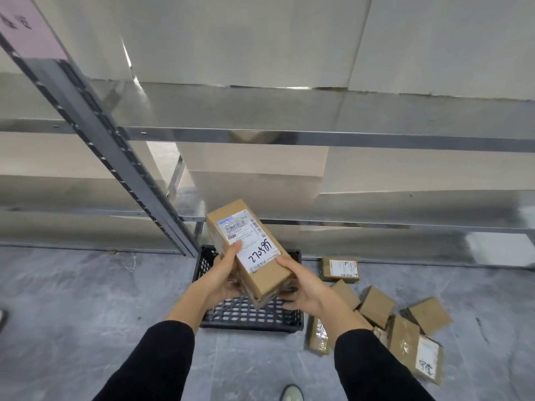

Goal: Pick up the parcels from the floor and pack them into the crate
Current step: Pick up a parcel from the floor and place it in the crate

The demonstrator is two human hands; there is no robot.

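A long brown cardboard parcel [231,221] with a white shipping label is held above the black plastic crate [252,316]. My left hand [223,273] grips its left side, thumb on the label. My right hand [304,285] grips its near right end. More parcel edges seem stacked under it, but I cannot tell how many. The crate stands on the grey floor, its inside mostly hidden by the parcel and my hands. Several brown parcels [376,306] lie on the floor to the crate's right, one flat with a label [340,269], another labelled one [425,357] nearer me.
A metal shelf rack [318,137] loaded with large pale cartons [254,157] stands right behind the crate; its slanted upright [115,146] comes down at the crate's left. Grey floor [86,299] spreads to the left. A shoe tip [291,393] shows at the bottom.
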